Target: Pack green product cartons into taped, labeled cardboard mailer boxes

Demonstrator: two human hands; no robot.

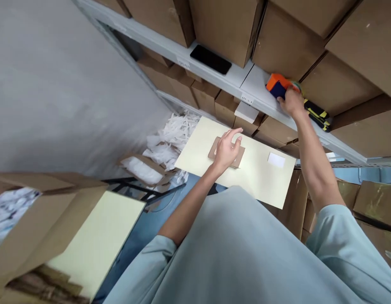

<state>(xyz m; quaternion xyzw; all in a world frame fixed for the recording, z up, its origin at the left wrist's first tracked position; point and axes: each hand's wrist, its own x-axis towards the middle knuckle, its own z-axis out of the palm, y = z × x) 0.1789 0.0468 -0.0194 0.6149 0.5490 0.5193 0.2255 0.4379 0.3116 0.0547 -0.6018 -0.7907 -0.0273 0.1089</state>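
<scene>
My left hand (227,148) lies over a small flat brown cardboard box (237,159) on the cream tabletop (261,181). Its fingers are stretched out and apart, and the hand covers part of the box. Up on the white shelf, my right hand (293,100) is closed around an orange and dark blue tape dispenser (275,85). Part of a tape roll shows behind its fingers. Beside that hand lie black-and-yellow striped things (316,115), possibly tape rolls. A white paper slip (276,159) rests on the tabletop's right part.
Large cardboard boxes (285,40) fill the shelf, near a black phone (211,59). Smaller boxes (205,96) stand on the level below. Shredded white paper (181,128) is heaped left of the table. An open carton (39,228) stands at lower left, close to a grey wall (62,97).
</scene>
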